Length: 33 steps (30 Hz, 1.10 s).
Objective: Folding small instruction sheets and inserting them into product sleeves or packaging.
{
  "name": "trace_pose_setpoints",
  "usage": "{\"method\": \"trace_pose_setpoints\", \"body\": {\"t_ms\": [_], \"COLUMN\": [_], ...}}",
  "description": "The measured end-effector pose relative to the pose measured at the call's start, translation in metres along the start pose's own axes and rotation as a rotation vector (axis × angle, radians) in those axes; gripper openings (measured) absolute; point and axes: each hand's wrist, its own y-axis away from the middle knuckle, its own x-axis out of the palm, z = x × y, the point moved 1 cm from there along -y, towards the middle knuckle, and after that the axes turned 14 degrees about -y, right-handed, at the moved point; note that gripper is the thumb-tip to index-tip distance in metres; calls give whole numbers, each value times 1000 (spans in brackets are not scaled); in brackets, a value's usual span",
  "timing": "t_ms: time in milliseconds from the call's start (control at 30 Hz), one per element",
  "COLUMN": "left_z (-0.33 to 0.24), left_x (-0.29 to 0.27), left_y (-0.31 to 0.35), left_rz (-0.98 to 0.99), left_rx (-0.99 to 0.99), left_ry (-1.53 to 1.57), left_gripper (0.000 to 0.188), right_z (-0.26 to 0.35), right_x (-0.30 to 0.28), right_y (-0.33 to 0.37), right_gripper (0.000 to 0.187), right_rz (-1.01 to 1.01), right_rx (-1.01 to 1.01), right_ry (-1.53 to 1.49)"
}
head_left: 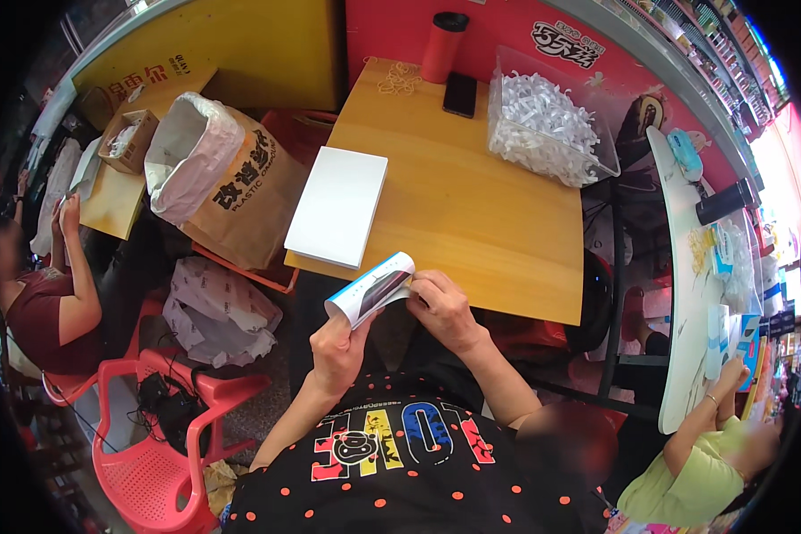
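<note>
A curled printed paper sheet [374, 289], white with a blue edge and a dark picture, is held over the near edge of the yellow table [472, 231]. My left hand [336, 354] grips it from below, fingers partly hidden behind the paper. At the sheet's right end, the fingers of my right hand [445, 310] are closed on its edge. Just beyond my left hand, a neat stack of white paper [338, 206] lies on the table's left side.
A clear bin of white curled strips [547, 125] stands at the back right, near a black phone [459, 94], a red tumbler [443, 49] and rubber bands [399, 78]. Left are a large sack [227, 187] and a red chair [147, 454]. People work at side tables on both sides.
</note>
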Motion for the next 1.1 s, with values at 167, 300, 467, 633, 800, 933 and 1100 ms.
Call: {"method": "trace_pose_setpoints", "body": {"t_ms": [167,300,467,633,800,933,1100], "left_z": [-4,-3,-8,-4,2,3,7], "left_x": [-2,-5,-7,-8,-13,-16,-17], "left_y": [2,6,7,11,11,10,10], "left_rz": [-43,-50,-74,-52,-94,-73,-26], "left_rx": [26,24,56,74,175,188,241], "left_ry": [-30,-61,-101,-132,-179,-162,-165], "left_gripper": [20,21,22,22,27,25,26], "right_z": [2,4,8,5,11,-5,-5], "right_x": [1,3,3,4,-13,-26,-30], "right_y": [5,2,5,9,8,5,-6], "right_gripper": [22,23,24,23,12,16,15], "right_rz": [13,-22,-53,-50,-45,-18,204], "right_rx": [12,-47,-59,22,694,781,824], "right_ry": [14,-1,-5,-36,-647,-626,-601]}}
